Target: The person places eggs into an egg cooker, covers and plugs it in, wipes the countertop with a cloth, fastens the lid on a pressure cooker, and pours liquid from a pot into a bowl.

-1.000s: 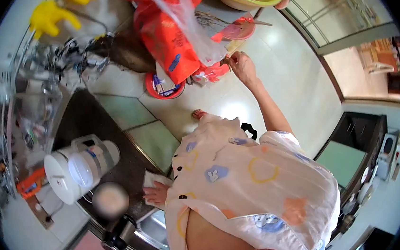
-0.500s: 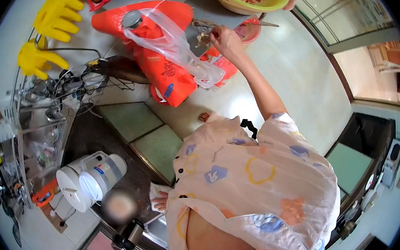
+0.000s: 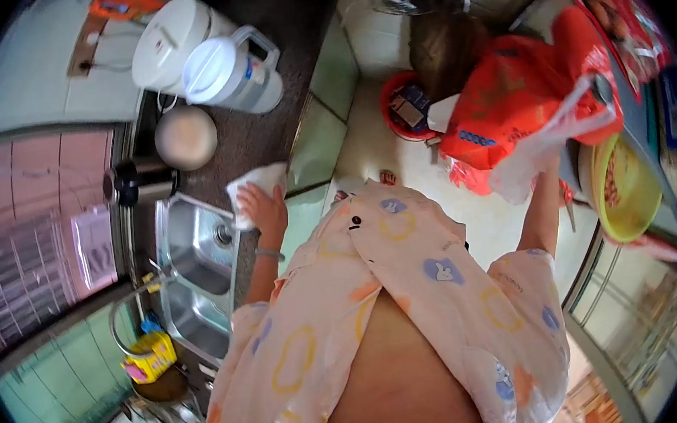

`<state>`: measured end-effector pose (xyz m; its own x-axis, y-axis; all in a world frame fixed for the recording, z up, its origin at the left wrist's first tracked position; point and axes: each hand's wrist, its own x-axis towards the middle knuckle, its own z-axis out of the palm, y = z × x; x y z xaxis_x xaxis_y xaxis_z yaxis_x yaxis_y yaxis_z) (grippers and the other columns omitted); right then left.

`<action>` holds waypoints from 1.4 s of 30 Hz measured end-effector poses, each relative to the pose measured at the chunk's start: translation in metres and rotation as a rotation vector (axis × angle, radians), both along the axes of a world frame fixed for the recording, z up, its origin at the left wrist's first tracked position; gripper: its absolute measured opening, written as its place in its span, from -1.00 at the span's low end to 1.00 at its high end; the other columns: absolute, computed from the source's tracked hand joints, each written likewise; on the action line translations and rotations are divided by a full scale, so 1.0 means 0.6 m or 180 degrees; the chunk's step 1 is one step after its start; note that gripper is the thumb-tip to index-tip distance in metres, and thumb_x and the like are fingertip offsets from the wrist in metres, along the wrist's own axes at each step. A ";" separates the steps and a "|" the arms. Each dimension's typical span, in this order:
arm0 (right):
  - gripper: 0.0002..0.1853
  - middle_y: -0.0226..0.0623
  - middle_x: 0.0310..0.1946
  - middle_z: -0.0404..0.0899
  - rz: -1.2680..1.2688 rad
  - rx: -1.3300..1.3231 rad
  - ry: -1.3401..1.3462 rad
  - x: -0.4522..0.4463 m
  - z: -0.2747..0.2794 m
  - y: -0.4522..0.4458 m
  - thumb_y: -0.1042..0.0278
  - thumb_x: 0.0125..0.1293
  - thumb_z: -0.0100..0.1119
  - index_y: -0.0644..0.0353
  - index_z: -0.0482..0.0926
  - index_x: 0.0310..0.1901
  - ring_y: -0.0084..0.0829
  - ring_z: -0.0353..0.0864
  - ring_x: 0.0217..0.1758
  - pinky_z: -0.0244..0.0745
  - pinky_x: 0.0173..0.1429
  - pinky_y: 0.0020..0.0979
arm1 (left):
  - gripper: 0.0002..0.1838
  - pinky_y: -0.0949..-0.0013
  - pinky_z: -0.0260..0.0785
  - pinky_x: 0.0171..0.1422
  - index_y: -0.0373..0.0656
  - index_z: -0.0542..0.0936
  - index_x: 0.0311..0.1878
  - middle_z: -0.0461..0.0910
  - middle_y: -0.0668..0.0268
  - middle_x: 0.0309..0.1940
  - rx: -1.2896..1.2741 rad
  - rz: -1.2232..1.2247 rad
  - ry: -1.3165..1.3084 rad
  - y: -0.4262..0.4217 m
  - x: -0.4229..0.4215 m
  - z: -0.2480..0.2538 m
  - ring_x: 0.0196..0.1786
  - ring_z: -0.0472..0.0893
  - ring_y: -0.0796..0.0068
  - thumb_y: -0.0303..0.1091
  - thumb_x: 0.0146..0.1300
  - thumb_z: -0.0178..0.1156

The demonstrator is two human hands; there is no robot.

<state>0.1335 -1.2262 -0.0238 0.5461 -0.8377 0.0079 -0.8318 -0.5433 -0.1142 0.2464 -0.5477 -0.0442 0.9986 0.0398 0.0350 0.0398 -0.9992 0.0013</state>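
My left hand (image 3: 261, 206) lies on a white cloth (image 3: 259, 180) at the counter edge beside the sink, fingers spread over it. On the other side, my right hand (image 3: 548, 162) reaches to a clear plastic bag (image 3: 523, 159), which hides most of its fingers. What it holds, if anything, does not show. The clear bag hangs against a large red bag (image 3: 505, 88). Just right of this hand is a yellow-green basin (image 3: 629, 214) with reddish-brown pieces inside.
A double steel sink (image 3: 196, 240) with a faucet (image 3: 118, 319) is at left. On the dark counter stand a clear pitcher (image 3: 242, 79), a white appliance (image 3: 171, 45) and a black-and-steel container (image 3: 139, 182). A red tub (image 3: 395, 118) with packages sits on the floor.
The view has swung toward the sink. My right hand, earlier pinching a dry brownish bundle in plain sight, is now partly behind the clear bag. My left hand remains on the cloth.
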 end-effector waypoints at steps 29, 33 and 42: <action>-0.75 -0.04 -0.40 0.65 0.2387 0.2028 0.0552 0.079 0.369 0.564 0.27 0.27 0.26 0.26 0.58 -0.12 -0.19 0.67 -0.31 0.51 -0.18 -0.26 | -0.36 -0.12 -0.05 0.51 -0.36 0.25 0.38 0.15 -0.11 0.44 -0.1020 -0.0869 -0.0897 -0.057 0.221 0.008 0.47 0.15 -0.16 -0.13 0.36 0.04; -0.72 0.02 -0.35 0.65 0.2609 0.2191 0.0706 0.095 0.349 0.625 0.31 0.28 0.27 0.25 0.57 -0.03 -0.06 0.68 -0.24 0.52 -0.16 -0.18 | -0.38 -0.10 -0.07 0.53 -0.39 0.24 0.38 0.15 -0.11 0.43 -0.0887 -0.0679 -0.0995 -0.054 0.318 -0.011 0.48 0.12 -0.12 -0.18 0.36 -0.03; -0.73 0.06 -0.26 0.60 0.3294 0.2181 0.0838 0.184 0.308 0.634 0.32 0.28 0.23 0.27 0.52 -0.06 0.04 0.60 -0.21 0.47 -0.12 -0.09 | -0.39 -0.03 -0.06 0.55 -0.33 0.29 0.36 0.22 -0.02 0.40 -0.0959 -0.0529 -0.0667 -0.001 0.170 0.045 0.49 0.14 0.00 -0.21 0.31 0.03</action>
<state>0.2437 -0.8457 0.1608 0.8647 0.1906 -0.4647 -0.0955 -0.8460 -0.5246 0.3485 -0.5482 -0.0174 0.9648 -0.0822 0.2499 -0.1547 -0.9456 0.2862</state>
